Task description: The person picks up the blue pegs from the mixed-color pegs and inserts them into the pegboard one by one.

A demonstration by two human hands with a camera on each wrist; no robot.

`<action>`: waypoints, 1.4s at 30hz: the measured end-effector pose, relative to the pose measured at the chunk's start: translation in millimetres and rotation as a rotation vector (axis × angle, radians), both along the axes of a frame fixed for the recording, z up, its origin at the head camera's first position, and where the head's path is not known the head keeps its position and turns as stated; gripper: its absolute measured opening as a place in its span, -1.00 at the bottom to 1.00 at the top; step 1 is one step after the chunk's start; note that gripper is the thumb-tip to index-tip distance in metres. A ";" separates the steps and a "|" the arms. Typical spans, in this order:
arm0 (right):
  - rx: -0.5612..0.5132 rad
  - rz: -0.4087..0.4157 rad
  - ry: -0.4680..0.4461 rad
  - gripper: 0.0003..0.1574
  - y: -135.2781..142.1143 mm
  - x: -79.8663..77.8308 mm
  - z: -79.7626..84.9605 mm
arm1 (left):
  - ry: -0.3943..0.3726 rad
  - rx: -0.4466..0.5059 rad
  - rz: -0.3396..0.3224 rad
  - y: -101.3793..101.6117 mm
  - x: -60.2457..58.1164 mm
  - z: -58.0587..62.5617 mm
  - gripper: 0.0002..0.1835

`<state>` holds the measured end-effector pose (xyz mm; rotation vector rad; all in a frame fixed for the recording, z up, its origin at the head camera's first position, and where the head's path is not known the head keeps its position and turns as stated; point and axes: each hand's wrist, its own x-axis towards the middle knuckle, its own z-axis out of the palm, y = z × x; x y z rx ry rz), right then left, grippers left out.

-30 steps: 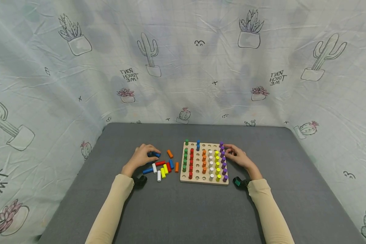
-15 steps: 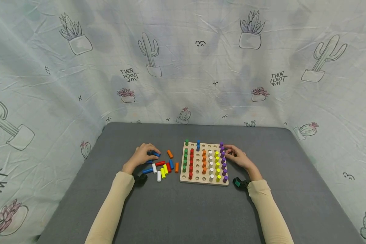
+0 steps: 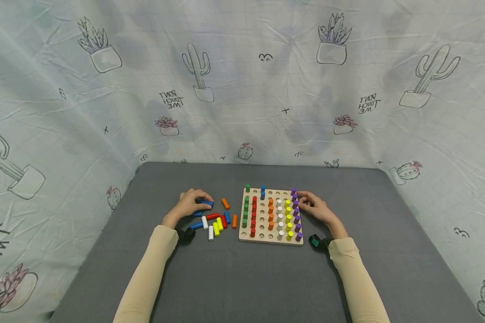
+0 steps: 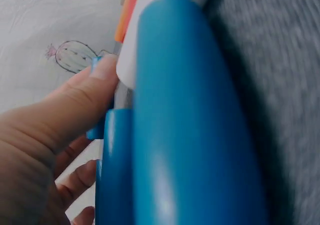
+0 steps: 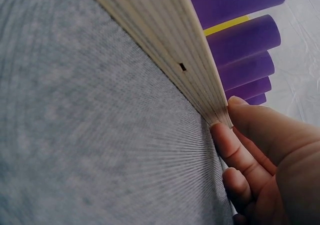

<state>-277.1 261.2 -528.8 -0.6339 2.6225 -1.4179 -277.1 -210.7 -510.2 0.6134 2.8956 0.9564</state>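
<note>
In the head view my left hand is over the far left side of a loose heap of pegs. Thumb and fingers pinch a blue peg, partly covered by the hand; the left wrist view shows the thumb against this blue peg. Another blue peg looms large in front of that camera. My right hand is at the right edge of a wooden pegboard. It grips the board's corner, the thumb on top beside the purple pegs and fingers against the side.
Loose pegs lie between the left hand and the board: a red peg, white pegs, yellow pegs, orange pegs and more blue ones. Upright pegs fill coloured columns on the board; the blue column holds two at its far end.
My left hand has shifted slightly, and the blue peg in its fingers now lies more level, showing more of its side. The right hand and board have stayed put.
</note>
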 end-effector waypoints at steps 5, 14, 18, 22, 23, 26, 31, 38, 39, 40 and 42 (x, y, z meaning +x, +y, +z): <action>-0.002 -0.005 0.004 -0.49 -0.1 -0.5 0.6 | 0.038 0.059 0.008 5.0 -0.4 4.4 -0.81; -0.017 -0.001 -0.004 -0.49 -10.3 14.4 25.7 | 0.054 0.102 0.028 16.9 -2.9 7.8 -0.80; 0.006 0.003 -0.011 -0.49 -12.0 18.2 34.2 | 0.061 0.119 0.021 22.1 -2.2 11.4 -0.78; 0.015 0.003 -0.001 -0.49 -12.2 18.8 34.6 | 0.060 0.143 -0.014 27.0 -0.5 15.3 -0.77; 0.014 0.005 0.000 -0.49 -12.1 18.9 34.2 | 0.060 0.145 -0.021 28.0 -0.4 15.8 -0.77; 0.009 0.005 -0.001 -0.49 -11.9 19.4 33.3 | 0.047 0.144 -0.028 31.0 -0.6 16.3 -0.78; 0.012 0.004 0.000 -0.49 -11.8 19.8 32.9 | 0.036 0.140 -0.035 34.4 -0.6 15.9 -0.76; 0.013 0.004 0.007 -0.49 -13.9 20.7 34.5 | 0.035 0.144 -0.040 38.7 -1.0 14.4 -0.74; 0.010 0.004 0.011 -0.49 -14.1 20.9 34.7 | 0.037 0.145 -0.042 39.4 -1.3 14.3 -0.74; 0.008 0.004 0.014 -0.50 -14.3 21.0 34.9 | 0.039 0.147 -0.045 40.0 -1.7 14.2 -0.73; 0.004 0.009 0.023 -0.50 -14.4 21.1 35.0 | 0.044 0.152 -0.053 41.7 -2.1 14.5 -0.73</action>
